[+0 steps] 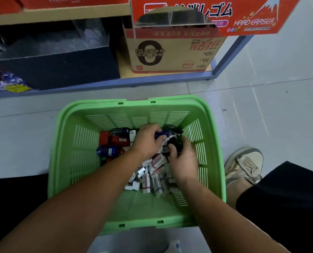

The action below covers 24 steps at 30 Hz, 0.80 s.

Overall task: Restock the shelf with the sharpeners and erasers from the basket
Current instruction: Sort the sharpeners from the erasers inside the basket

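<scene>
Hands meet deep in the basket (64, 143), toward its far right corner: the left hand (146, 141) has its fingers curled round a blue sharpener (160, 134), and the right hand (184, 159), just beside it, has its fingers clamped on a black object (173, 144) whose kind I cannot tell. More sharpeners (113, 143), red and blue, lie near the basket's left wall, and small boxed erasers (152, 172) are heaped across its middle. Beyond the basket's far rim stands the shelf (115, 83), with a carton (170, 53) on its lowest board and a red eraser box (225, 13) above.
</scene>
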Each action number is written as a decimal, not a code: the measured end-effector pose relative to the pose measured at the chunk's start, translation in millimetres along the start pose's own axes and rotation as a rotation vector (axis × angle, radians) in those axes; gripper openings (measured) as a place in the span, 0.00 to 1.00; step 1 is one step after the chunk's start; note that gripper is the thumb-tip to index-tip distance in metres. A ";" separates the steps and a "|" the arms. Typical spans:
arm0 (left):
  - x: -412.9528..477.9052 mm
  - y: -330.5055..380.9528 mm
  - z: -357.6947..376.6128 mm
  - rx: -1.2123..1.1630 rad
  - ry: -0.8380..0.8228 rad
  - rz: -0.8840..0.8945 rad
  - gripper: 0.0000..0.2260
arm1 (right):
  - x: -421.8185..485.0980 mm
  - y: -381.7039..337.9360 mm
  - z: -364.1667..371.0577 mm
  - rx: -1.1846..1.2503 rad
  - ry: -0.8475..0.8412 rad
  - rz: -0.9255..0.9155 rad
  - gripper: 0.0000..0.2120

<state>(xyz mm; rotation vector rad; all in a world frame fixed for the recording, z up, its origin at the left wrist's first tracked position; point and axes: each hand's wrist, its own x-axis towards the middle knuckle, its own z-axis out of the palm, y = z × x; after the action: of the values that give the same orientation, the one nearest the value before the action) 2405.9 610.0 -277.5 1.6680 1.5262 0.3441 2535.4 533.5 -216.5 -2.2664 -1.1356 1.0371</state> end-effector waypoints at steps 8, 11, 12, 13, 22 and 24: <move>7.9 13.1 -1.2 -0.058 -0.226 -0.034 0.20 | 3.3 2.2 3.0 0.048 0.025 0.004 0.21; 8.2 21.0 6.0 -0.176 -0.257 -0.046 0.25 | 5.0 2.0 4.4 0.058 0.037 0.007 0.20; 7.2 26.9 8.5 -0.225 -0.279 -0.052 0.27 | 5.9 2.0 4.7 0.066 0.038 0.014 0.20; 6.4 31.9 10.5 -0.252 -0.293 -0.053 0.27 | 6.7 2.1 4.5 0.075 0.041 0.016 0.20; 31.0 54.4 -10.8 -0.281 -0.615 -0.134 0.24 | 4.2 10.3 4.8 0.115 0.085 0.003 0.21; 32.2 59.8 -11.3 -0.355 -0.616 -0.178 0.21 | 4.8 9.5 3.9 0.141 0.084 0.033 0.20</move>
<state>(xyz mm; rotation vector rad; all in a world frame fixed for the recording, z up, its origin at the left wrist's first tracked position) 2446.8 648.8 -238.0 1.1955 1.0623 -0.0055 2539.1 531.8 -227.0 -2.2026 -0.9628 0.9922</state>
